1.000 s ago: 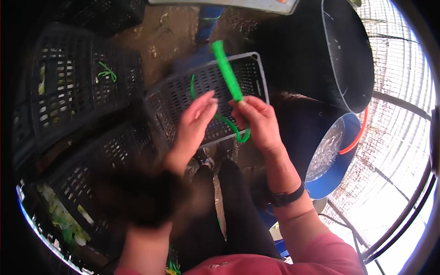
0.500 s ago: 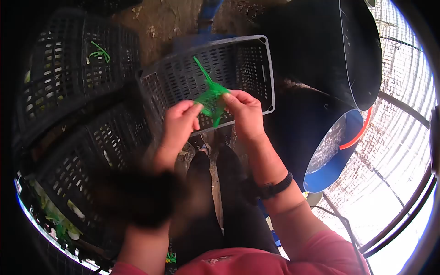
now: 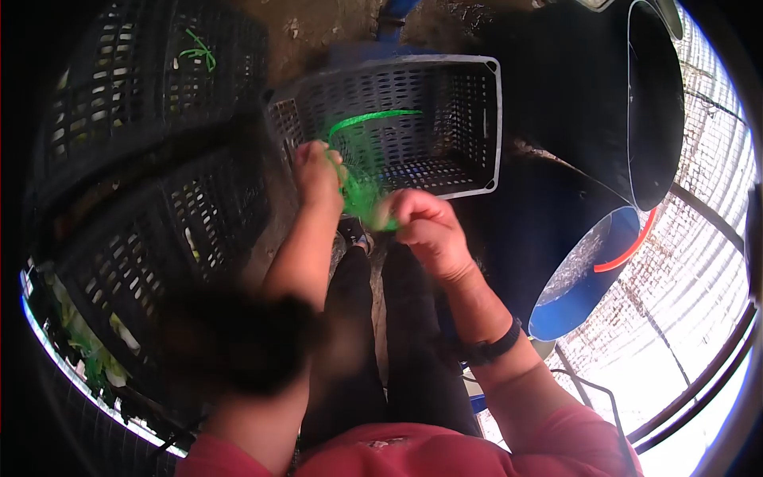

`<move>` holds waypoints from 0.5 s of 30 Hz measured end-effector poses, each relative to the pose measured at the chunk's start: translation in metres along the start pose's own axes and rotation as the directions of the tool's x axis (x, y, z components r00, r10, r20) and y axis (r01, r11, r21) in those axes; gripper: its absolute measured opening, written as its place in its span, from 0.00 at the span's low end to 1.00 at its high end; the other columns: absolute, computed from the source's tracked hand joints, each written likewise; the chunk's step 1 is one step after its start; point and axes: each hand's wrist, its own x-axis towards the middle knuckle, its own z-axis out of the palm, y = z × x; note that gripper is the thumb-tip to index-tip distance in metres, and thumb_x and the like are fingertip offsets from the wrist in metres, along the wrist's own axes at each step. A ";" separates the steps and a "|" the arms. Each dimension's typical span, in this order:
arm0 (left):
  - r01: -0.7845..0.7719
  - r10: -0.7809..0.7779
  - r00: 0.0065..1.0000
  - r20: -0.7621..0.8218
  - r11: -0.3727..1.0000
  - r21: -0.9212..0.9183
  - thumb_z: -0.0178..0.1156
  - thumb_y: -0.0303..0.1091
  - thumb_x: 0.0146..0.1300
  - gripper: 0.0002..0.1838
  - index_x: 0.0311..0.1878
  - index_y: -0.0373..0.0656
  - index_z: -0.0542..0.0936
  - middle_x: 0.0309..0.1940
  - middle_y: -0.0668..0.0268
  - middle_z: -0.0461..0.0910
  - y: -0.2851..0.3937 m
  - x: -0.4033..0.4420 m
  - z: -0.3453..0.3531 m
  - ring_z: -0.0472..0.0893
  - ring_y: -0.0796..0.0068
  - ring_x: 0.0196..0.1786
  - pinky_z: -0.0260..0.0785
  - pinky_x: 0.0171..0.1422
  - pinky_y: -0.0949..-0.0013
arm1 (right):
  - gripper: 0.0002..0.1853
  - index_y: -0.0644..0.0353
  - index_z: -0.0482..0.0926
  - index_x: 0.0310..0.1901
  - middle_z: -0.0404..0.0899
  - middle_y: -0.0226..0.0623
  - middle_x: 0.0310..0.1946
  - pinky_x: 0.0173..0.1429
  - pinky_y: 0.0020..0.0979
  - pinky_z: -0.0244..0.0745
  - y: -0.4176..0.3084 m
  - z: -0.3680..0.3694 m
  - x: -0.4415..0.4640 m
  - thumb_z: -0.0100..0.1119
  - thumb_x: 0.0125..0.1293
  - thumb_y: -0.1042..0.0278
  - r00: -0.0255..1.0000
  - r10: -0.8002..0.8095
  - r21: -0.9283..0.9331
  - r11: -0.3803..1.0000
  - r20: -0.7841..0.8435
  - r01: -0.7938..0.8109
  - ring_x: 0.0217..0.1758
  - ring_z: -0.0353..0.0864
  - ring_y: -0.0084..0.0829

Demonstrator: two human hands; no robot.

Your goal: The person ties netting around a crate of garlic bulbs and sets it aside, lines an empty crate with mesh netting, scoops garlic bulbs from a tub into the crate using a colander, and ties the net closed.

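A green mesh net bag (image 3: 359,188) stretches between my two hands, blurred by motion. My left hand (image 3: 319,176) grips its upper left end, fingers closed. Lower and to the right, my right hand (image 3: 429,230) pinches the other end between thumb and fingers. From near my left hand, a green strip (image 3: 373,118) of the net trails over a grey perforated plastic crate (image 3: 499,119). The crate stands on the floor just beyond my hands, and no contents show in it.
Stacked black crates (image 3: 151,159) stand at the left, pale items showing through their slots; a green string (image 3: 199,52) hangs on one. To the right are a large dark drum (image 3: 572,95) and a blue container (image 3: 584,278) of water with an orange-red hose (image 3: 628,248).
My hands have moved apart, the left one up and the right one down, stretching the net between them. Its green strip has swung to the right. The view has shifted slightly.
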 end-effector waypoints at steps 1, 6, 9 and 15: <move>0.041 -0.038 0.998 0.051 0.997 -0.067 0.51 0.38 0.61 0.07 0.35 0.45 0.70 0.20 0.68 0.70 -0.006 -0.001 0.004 0.66 0.80 0.17 0.56 0.17 0.75 | 0.06 0.60 0.65 0.21 0.68 0.27 0.26 0.37 0.21 0.63 0.006 0.003 0.001 0.49 0.45 0.83 1.000 0.020 -0.102 0.995 0.022 -0.018 0.32 0.65 0.20; 0.054 -0.092 0.928 0.361 0.992 0.113 0.54 0.37 0.57 0.12 0.43 0.43 0.73 0.25 0.67 0.73 -0.006 -0.015 0.020 0.70 0.79 0.23 0.64 0.26 0.74 | 0.04 0.59 0.70 0.29 0.69 0.23 0.26 0.36 0.18 0.61 0.030 0.021 0.012 0.52 0.59 0.72 0.982 0.083 -0.025 0.996 -0.170 -0.089 0.30 0.65 0.15; -0.265 0.200 0.931 0.305 0.946 0.188 0.56 0.33 0.57 0.14 0.45 0.41 0.70 0.34 0.64 0.73 -0.015 -0.019 0.021 0.72 0.77 0.29 0.67 0.32 0.73 | 0.06 0.59 0.72 0.32 0.71 0.22 0.27 0.36 0.17 0.63 0.043 0.023 0.013 0.53 0.65 0.68 0.941 0.103 0.146 0.988 -0.322 -0.058 0.30 0.66 0.14; -0.417 0.314 0.904 0.291 0.800 0.432 0.60 0.35 0.58 0.19 0.47 0.38 0.65 0.44 0.56 0.68 -0.022 -0.064 0.007 0.71 0.65 0.47 0.64 0.52 0.64 | 0.04 0.62 0.74 0.36 0.76 0.27 0.33 0.40 0.19 0.69 0.047 0.012 0.025 0.49 0.66 0.78 0.851 -0.192 -0.197 0.975 -0.490 0.106 0.35 0.72 0.15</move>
